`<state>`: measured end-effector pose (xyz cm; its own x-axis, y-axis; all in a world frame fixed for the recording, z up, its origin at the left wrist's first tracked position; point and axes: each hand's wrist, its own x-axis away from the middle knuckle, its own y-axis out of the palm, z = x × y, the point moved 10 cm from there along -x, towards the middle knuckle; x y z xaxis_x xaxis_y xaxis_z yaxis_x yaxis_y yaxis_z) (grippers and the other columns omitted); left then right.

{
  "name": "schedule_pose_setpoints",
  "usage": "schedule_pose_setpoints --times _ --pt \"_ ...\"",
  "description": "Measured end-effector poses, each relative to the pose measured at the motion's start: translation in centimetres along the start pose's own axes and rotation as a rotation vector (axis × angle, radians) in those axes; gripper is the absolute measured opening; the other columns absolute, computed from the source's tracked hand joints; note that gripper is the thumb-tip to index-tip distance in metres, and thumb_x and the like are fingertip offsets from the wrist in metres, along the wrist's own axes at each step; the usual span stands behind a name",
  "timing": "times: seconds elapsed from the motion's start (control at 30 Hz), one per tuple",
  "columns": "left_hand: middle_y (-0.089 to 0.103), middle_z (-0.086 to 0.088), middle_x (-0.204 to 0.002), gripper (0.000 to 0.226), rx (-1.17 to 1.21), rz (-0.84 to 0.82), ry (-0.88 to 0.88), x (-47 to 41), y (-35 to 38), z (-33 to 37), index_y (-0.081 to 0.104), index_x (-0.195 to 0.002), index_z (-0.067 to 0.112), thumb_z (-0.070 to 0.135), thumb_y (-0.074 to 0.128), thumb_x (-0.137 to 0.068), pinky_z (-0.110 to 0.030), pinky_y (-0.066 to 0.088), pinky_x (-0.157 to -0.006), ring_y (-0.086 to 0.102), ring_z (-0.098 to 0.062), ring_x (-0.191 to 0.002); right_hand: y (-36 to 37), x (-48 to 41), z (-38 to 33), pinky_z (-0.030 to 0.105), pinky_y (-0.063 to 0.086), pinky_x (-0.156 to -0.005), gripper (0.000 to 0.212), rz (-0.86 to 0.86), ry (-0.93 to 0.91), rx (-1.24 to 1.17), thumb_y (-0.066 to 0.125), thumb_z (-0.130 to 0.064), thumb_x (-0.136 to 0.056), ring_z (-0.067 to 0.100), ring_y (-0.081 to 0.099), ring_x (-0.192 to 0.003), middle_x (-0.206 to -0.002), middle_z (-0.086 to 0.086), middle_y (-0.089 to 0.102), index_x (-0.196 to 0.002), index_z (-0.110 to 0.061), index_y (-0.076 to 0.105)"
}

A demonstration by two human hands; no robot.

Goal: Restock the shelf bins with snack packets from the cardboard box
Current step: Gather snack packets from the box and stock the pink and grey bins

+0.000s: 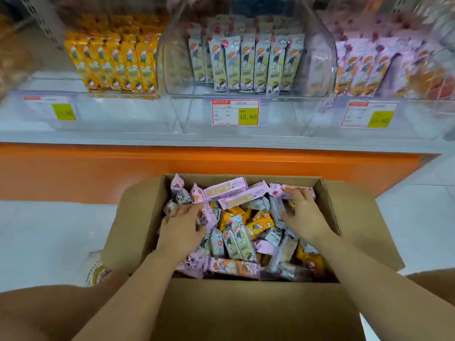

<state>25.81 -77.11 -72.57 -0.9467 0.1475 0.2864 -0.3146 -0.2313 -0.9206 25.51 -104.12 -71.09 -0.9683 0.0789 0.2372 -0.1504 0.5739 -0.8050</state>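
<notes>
Our left hand (181, 227) curls round a pink foil snack packet (209, 215) in the brown cardboard box (138, 217). Our right hand (301, 210) rests spread on loose packets (277, 211), gripping nothing (gather one colour only).

Both arms are bare and reach forward and down. The left forearm (138, 279) and right forearm (364, 264) converge slightly. The left hand (182, 225) is palm down, fingers together and slightly bent; grip not determinable. The right hand (304, 212) is palm down, fingers splayed and relaxed, tips blurred.
</notes>
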Motion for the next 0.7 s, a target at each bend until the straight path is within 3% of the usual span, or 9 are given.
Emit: schedule_pose_setpoints --times 0.07,0.17,0.27,0.43,0.5,0.57,0.63,0.7 --pt "0.033 0.002 -0.149 0.059 0.042 -0.007 -0.038 -0.3 0.2 -0.2 0.026 -0.147 0.029 0.038 0.050 -0.095 -0.046 0.026 -0.111 0.031 -0.023 -0.137 0.1 -0.8 0.8 0.036 0.038 -0.097 0.054 0.003 0.059 -0.054 0.056 -0.011 -0.091 0.032 0.038 -0.127 -0.147 0.015 0.023 -0.141 -0.010 0.036" --pt "0.027 -0.002 -0.152 0.062 0.138 -0.042 -0.109 -0.7 0.3 -0.6 0.021 -0.149 0.025 0.037 0.050 -0.095 -0.050 0.018 -0.114 0.029 -0.024 -0.139 0.6 -1.2 1.4 0.031 0.034 -0.099 0.055 0.020 0.113 -0.091 0.051 -0.006 -0.093 0.032 0.032 -0.132 -0.151 0.015 0.015 -0.144 -0.008 0.031" --pt "0.023 -0.003 -0.151 0.067 0.142 -0.085 -0.151 -1.0 0.6 -0.6 0.018 -0.150 0.024 0.043 0.050 -0.094 -0.056 0.004 -0.115 0.027 -0.024 -0.139 0.8 -1.5 1.4 0.039 0.043 -0.091 0.054 0.037 0.111 0.071 0.052 -0.015 -0.094 0.037 0.048 -0.116 -0.145 0.016 0.022 -0.143 -0.011 0.031" --pt "0.027 -0.001 -0.144 0.065 0.095 -0.022 -0.138 -1.1 0.3 0.6 0.022 -0.149 0.024 0.046 0.049 -0.093 -0.058 -0.010 -0.112 0.036 -0.021 -0.133 -0.7 -2.8 0.8 0.041 0.042 -0.096 0.044 0.036 0.048 0.398 0.055 -0.032 -0.091 0.032 0.042 -0.118 -0.129 0.012 0.041 -0.132 -0.019 0.046" --pt "0.032 0.000 -0.138 0.059 0.147 0.018 -0.117 -1.2 0.2 1.1 0.028 -0.146 0.025 0.042 0.050 -0.094 -0.052 -0.006 -0.115 0.053 -0.019 -0.111 -1.0 -3.0 0.3 0.038 0.040 -0.095 0.039 0.030 0.024 0.451 0.052 -0.041 -0.092 0.029 0.040 -0.118 -0.128 0.009 0.044 -0.127 -0.022 0.050" --pt "0.037 0.000 -0.135 0.051 0.249 0.065 -0.077 -1.2 0.0 1.5 0.039 -0.141 0.025 0.036 0.053 -0.093 -0.042 0.013 -0.115 0.055 -0.013 -0.082 -0.7 -2.9 -0.4 0.037 0.038 -0.093 0.036 0.003 -0.010 0.479 0.050 -0.043 -0.092 0.027 0.040 -0.117 -0.127 0.005 0.048 -0.122 -0.023 0.052" --pt "0.039 -0.001 -0.133 0.045 0.360 0.104 -0.033 -1.1 -0.2 1.9 0.047 -0.136 0.020 0.029 0.056 -0.093 -0.023 0.035 -0.093 0.050 -0.008 -0.072 0.1 -2.5 -1.2 0.035 0.038 -0.090 0.033 -0.046 -0.042 0.483 0.050 -0.038 -0.092 0.027 0.044 -0.115 -0.123 0.003 0.055 -0.121 -0.022 0.050" --pt "0.038 -0.001 -0.133 0.042 0.414 0.129 -0.026 -1.0 -0.2 2.0 0.049 -0.134 0.018 0.024 0.057 -0.094 -0.014 0.033 -0.081 0.049 -0.007 -0.074 0.7 -2.0 -1.7 0.034 0.039 -0.083 0.032 -0.104 -0.071 0.521 0.049 -0.035 -0.094 0.027 0.053 -0.107 -0.114 0.005 0.062 -0.122 -0.020 0.049"
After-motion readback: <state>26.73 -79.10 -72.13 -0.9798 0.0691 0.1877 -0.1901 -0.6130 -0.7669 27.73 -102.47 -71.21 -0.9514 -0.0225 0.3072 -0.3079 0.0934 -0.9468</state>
